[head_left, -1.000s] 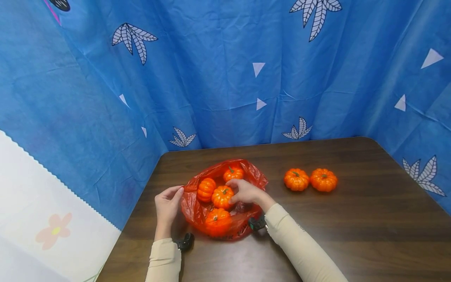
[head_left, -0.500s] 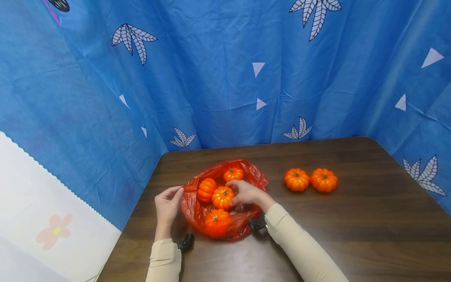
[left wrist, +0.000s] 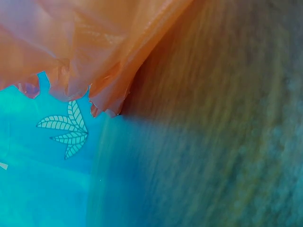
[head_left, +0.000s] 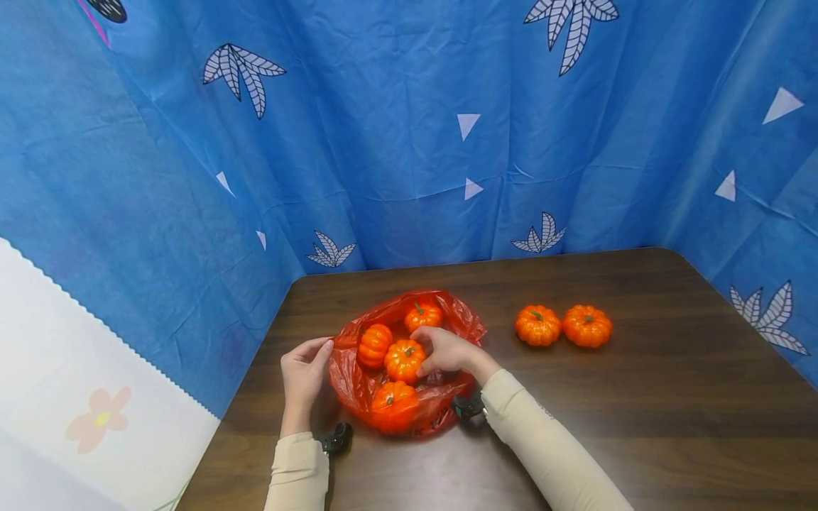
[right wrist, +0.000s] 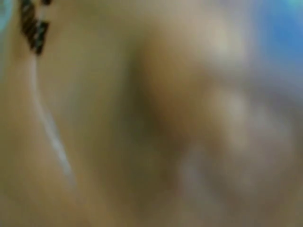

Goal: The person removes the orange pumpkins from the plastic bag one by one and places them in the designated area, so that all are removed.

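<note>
A red plastic bag (head_left: pixel 345 362) lies with its mouth spread wide on the table, and several small orange pumpkins are inside it. At its left rim my left hand (head_left: pixel 303 376) pinches the plastic between thumb and fingers. My right hand (head_left: pixel 447 351) reaches into the bag and grips the middle pumpkin (head_left: pixel 401 362) from its right side. Around that one sit a pumpkin to the left (head_left: pixel 374 345), a pumpkin at the back (head_left: pixel 423 316) and a front pumpkin (head_left: pixel 393 407) seen partly through the film. The left wrist view has the bag's edge (left wrist: pixel 94 52); the right wrist view is blurred.
Two more pumpkins, a nearer-left one (head_left: pixel 538 325) and its neighbour (head_left: pixel 587 326), stand side by side right of the bag on the brown wooden table (head_left: pixel 671 397). A blue patterned curtain (head_left: pixel 409 142) hangs behind the table.
The pumpkin in my right hand and the hand itself have shifted very slightly toward me. My left hand stays at the bag's rim.
</note>
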The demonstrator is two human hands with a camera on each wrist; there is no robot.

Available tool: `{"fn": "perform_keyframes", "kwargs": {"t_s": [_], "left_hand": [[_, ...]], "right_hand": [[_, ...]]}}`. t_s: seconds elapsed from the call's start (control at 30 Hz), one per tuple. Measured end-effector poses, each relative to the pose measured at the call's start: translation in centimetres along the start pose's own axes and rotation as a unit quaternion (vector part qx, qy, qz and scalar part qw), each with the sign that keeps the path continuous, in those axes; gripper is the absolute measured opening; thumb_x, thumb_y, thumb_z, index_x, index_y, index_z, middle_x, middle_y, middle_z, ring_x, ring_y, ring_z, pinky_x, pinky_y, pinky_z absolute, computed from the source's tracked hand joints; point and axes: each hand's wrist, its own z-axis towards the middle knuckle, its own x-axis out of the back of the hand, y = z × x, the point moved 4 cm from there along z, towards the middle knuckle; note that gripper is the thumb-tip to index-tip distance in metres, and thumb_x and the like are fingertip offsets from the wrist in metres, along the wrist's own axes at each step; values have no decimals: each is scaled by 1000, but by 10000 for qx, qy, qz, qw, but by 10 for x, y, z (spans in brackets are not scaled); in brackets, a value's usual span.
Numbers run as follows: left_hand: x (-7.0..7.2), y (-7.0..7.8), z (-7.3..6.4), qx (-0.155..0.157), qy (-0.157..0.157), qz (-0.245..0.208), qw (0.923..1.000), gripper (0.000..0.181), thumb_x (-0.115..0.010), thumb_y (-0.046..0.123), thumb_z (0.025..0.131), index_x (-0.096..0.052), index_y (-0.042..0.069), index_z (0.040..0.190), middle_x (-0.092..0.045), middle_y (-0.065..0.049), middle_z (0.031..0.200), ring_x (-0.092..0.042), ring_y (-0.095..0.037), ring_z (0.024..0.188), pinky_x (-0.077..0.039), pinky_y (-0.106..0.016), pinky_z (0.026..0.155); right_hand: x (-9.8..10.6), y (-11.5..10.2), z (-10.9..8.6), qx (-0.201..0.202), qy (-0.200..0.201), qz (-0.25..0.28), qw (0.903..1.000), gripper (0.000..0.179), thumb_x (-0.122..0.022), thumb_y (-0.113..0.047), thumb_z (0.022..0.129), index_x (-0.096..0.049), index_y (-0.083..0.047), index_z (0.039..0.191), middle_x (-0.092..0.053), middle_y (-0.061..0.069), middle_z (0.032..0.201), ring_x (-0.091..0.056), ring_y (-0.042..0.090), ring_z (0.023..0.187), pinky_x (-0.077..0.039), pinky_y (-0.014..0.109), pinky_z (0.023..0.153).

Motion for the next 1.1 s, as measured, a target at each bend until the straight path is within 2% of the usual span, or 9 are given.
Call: {"fn": "perform_keyframes", "kwargs": {"t_s": [0.1, 0.33, 0.63, 0.83, 1.1], "left_hand": [[0, 0, 0, -44, 12, 0, 10000, 16, -74, 8, 90, -76, -7, 96, -75, 12, 81, -69, -4, 72, -57, -18, 69], [0, -1, 0, 17, 0, 28, 10000, 16, -73, 8, 90, -76, -7, 97, -73, 19, 80, -69, -5, 73, -58, -18, 70], [1, -2, 1, -72, 58, 5, 10000, 15, -74, 7, 90, -76, -7, 96, -75, 15, 80, -69, -4, 71, -58, -18, 68], [1, -1, 0, 22, 41, 52, 10000, 14, -73, 6, 90, -76, -6, 97, -73, 21, 79, -69, -4, 72, -58, -18, 69], [1, -1, 0, 209, 11, 147, 9997, 18, -74, 12, 91, -76, -4, 99, -73, 20, 80, -69, -5, 75, -59, -19, 72]], "right_hand": [[0, -1, 0, 25, 22, -81, 10000, 61, -83, -3, 76, -56, -5, 131, -64, 10, 123, -59, 26, 112, -48, 48, 107], [1, -1, -1, 58, 31, -106, 9999, 61, -83, -4, 77, -56, -5, 132, -63, 11, 128, -59, 29, 119, -47, 49, 109], [5, 4, -1, -7, 194, -191, 9996, 61, -85, -14, 77, -59, -7, 132, -66, 8, 123, -61, 24, 109, -51, 46, 104], [8, 4, -3, 46, 243, -37, 9997, 62, -86, -14, 77, -59, -5, 132, -65, 10, 127, -61, 25, 112, -49, 47, 106], [11, 5, -10, 79, 278, 181, 9994, 61, -85, -15, 79, -58, -6, 133, -63, 11, 131, -63, 27, 113, -51, 47, 104]]}}
